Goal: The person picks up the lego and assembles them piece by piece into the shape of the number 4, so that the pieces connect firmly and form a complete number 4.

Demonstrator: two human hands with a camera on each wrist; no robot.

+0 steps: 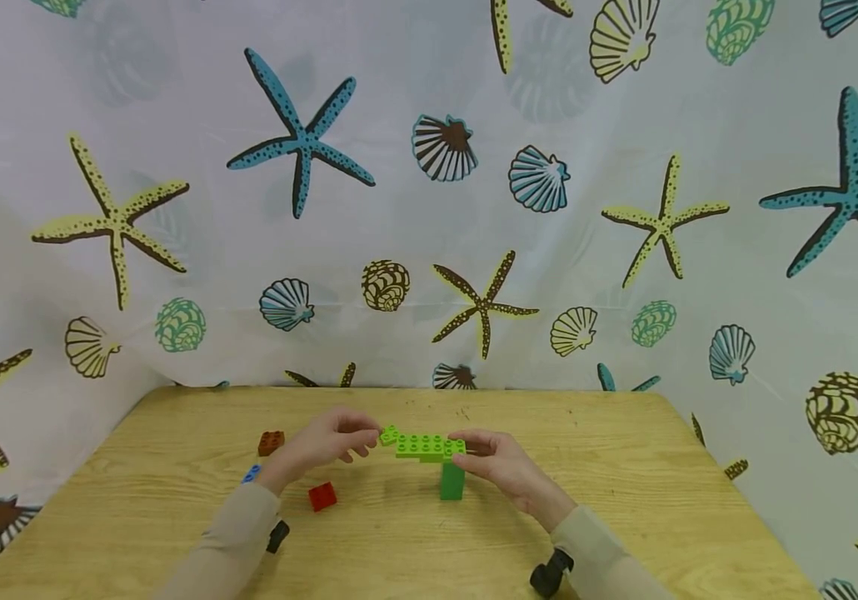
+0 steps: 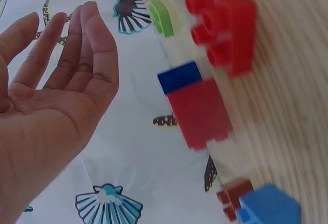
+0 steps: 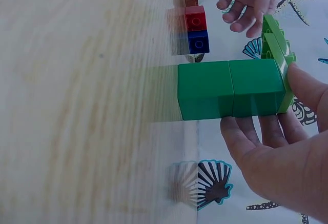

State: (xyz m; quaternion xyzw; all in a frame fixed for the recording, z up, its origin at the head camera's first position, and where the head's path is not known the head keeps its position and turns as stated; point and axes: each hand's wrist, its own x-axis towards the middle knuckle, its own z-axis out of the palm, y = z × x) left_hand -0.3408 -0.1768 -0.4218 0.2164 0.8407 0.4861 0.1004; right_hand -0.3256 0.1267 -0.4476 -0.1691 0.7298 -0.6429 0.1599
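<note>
Two stacked green bricks (image 3: 230, 88) form an upright column on the table. Across its top lies a row of light green bricks (image 1: 421, 447), jutting out to the left with a small angled piece (image 1: 389, 435) at its end. My right hand (image 1: 500, 467) grips the structure at the top of the column, thumb on the light green bricks and fingers along the column's side. Beside the angled piece is my left hand (image 1: 342, 437), its fingertips right at that end. Its fingers are loosely bent, with nothing between them in the left wrist view.
Left of the column lies a red brick (image 1: 322, 497). A brown brick (image 1: 271, 442) and a blue brick (image 1: 251, 473) sit farther left, partly behind the left arm. The left wrist view also shows a dark blue brick (image 2: 180, 78) and a light green brick (image 2: 161, 17). A patterned curtain (image 1: 369, 225) hangs behind the table.
</note>
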